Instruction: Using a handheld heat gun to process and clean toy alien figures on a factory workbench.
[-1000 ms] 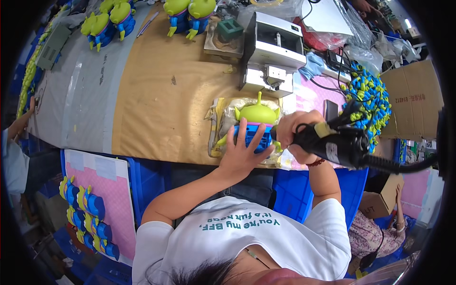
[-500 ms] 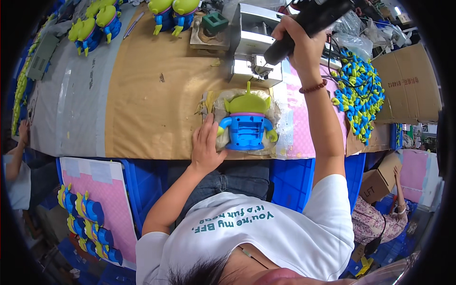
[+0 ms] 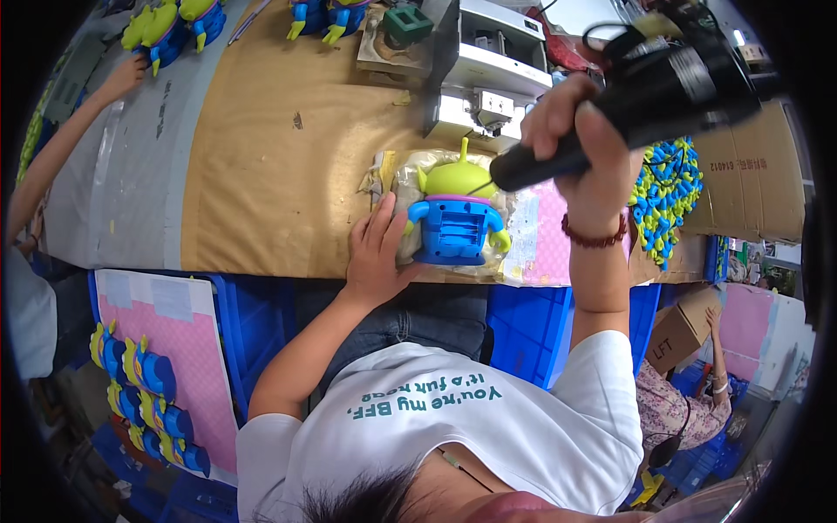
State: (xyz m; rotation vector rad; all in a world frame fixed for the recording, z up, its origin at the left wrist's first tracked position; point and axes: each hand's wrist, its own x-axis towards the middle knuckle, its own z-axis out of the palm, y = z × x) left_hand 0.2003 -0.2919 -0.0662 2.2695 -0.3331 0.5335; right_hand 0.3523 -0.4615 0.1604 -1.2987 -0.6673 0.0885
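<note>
A green and blue alien toy figure lies back-up in a padded, plastic-wrapped cradle at the table's front edge; a rectangular recess shows in its blue back. My left hand rests along the toy's left side, fingers stretched out, fingertips by its arm and the thumb near its base. In my right hand is a black electric screwdriver, my fingers wrapped around its front part. Its thin bit points left and down, over the toy's neck and upper back. Whether the bit touches the toy cannot be made out.
Beyond the toy stands a white and grey machine, with a green block to its left. A pile of small blue and green parts lies right, by a cardboard box. At far left a co-worker's hand touches more toys.
The screwdriver has come down and nearer, its bit now over the toy. My left hand stays beside the toy. The co-worker's arm now reaches to the toys at far left.
</note>
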